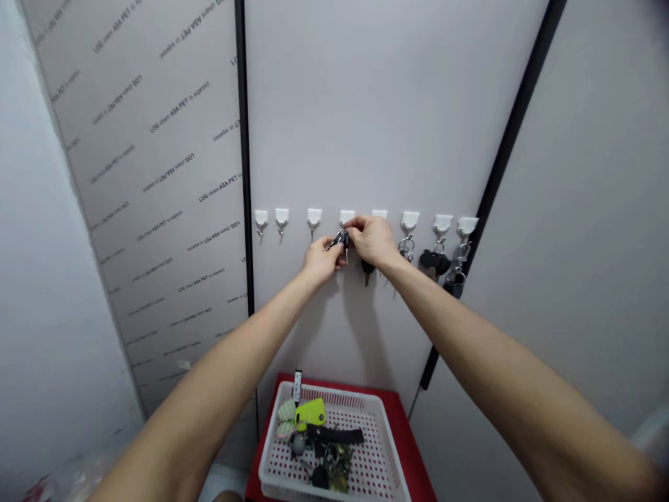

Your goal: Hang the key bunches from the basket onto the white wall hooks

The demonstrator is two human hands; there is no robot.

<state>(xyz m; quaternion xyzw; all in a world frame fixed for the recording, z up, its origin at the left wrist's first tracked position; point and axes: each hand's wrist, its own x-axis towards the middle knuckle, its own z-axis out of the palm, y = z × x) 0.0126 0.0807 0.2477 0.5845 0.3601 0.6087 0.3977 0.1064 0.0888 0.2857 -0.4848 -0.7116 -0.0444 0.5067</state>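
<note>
In front of a white wall hook (347, 215), my two hands meet on a small bunch of keys (343, 239) with dark heads and a metal ring. My left hand (321, 259) grips the keys from the left, its fingers closed round them. From the right, my right hand (373, 238) pinches the ring at the hook; whether the ring is on the hook is hidden by the fingers. A black-headed key (367, 269) hangs just below my right hand, its hook (380, 214) partly covered by that hand.
Bare hooks (314, 217) line the panel leftward. Keys on rings (406, 249), a dark key bunch (435, 261) and another black bunch (454, 282) hang to the right. Below, a white basket (389, 439) with several keys and a yellow-green tag (310, 413) stands on a red surface (412, 446).
</note>
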